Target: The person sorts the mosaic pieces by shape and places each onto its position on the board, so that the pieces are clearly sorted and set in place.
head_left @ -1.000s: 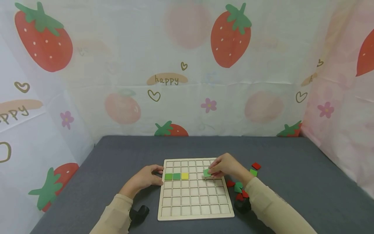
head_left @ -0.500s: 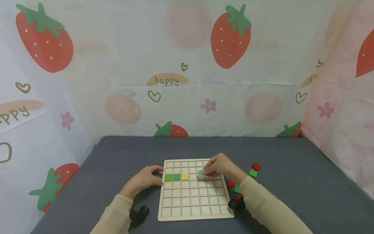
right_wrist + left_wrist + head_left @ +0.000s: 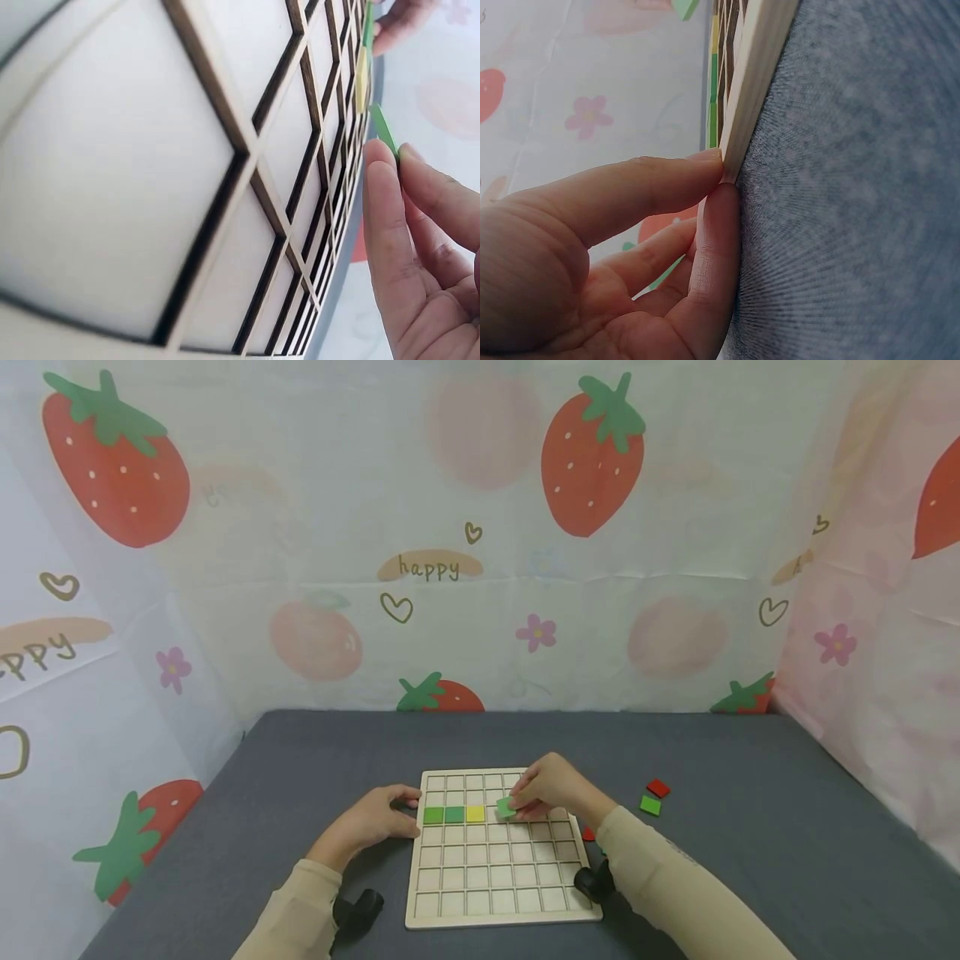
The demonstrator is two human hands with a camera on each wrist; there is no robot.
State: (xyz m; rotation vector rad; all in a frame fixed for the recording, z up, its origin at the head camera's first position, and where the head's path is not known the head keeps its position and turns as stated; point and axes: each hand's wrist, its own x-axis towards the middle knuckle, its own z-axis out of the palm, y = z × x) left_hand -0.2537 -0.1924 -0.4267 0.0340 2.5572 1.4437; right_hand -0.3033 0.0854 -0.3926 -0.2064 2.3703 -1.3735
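Note:
My right hand (image 3: pixel 551 789) pinches a light green square tile (image 3: pixel 506 808) between thumb and fingertips, above a wooden grid board (image 3: pixel 504 925). In the right wrist view this green tile (image 3: pixel 384 129) is tilted, one edge toward the board. In the same row, at the board's left side, lie a green tile (image 3: pixel 433 816), a darker green tile (image 3: pixel 454 815) and a yellow tile (image 3: pixel 476 814); a cell separates the yellow one from the held tile. My left hand (image 3: pixel 381 814) touches the board's left edge with thumb and fingers, which the left wrist view shows against its side (image 3: pixel 742 112).
Right of the board, a red tile (image 3: pixel 657 788) and a bright green tile (image 3: pixel 650 806) lie on the dark grey table (image 3: pixel 712 760). A red piece (image 3: pixel 588 834) shows beside my right sleeve, which hides other pieces. Printed cloth (image 3: pixel 495 568) hangs around the table.
My right hand has carried the green tile leftward over the board, toward the yellow tile. My right forearm now covers most of the loose pieces beside the board. My left hand has stayed put.

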